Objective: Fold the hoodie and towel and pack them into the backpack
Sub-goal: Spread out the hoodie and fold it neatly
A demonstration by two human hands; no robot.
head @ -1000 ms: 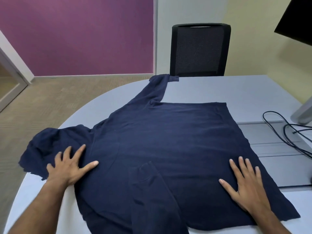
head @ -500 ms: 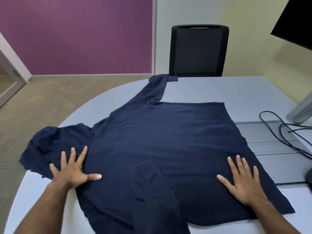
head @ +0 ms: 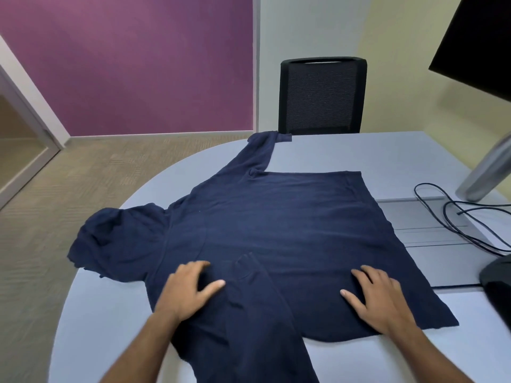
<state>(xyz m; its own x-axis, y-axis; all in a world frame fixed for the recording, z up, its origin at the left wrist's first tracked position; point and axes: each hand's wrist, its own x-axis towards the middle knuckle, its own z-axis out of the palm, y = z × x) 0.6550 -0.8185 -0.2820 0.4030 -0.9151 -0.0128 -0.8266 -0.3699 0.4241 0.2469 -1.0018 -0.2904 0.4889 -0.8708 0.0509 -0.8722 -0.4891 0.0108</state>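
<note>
A navy hoodie [head: 276, 233] lies spread flat on the pale grey worktop [head: 359, 153], covering most of its middle. Its hood [head: 116, 241] points toward the rounded left edge of the worktop and hangs slightly over it. One sleeve [head: 257, 153] stretches away toward the far edge, its cuff ending just in front of a black mesh chair [head: 322, 95] that stands behind the worktop. The other sleeve [head: 265, 322] is folded over the body of the garment and runs back toward the near edge, its cuff lying between the two hands. The hem of the hoodie faces the right side of the worktop.

The left hand [head: 190, 291] rests palm down on the cloth near the shoulder, beside the folded sleeve's cuff, with the thumb spread out and the fingers bent a little at the knuckles, pressing on the fabric rather than gripping it. The right hand [head: 378, 297] lies flat on the lower body of the hoodie toward the near edge, fingers stretched forward and thumb out to the side, grasping nothing.

On the right side of the worktop, black cables [head: 453, 225] loop across a set of flush grey panels [head: 431, 239]. A silvery monitor arm [head: 489, 167] rises from that side and a dark screen [head: 481, 37] shows in the upper right corner. A dark object [head: 497, 288] sits at the right edge, cut off by the frame so that I cannot tell what it is.
</note>
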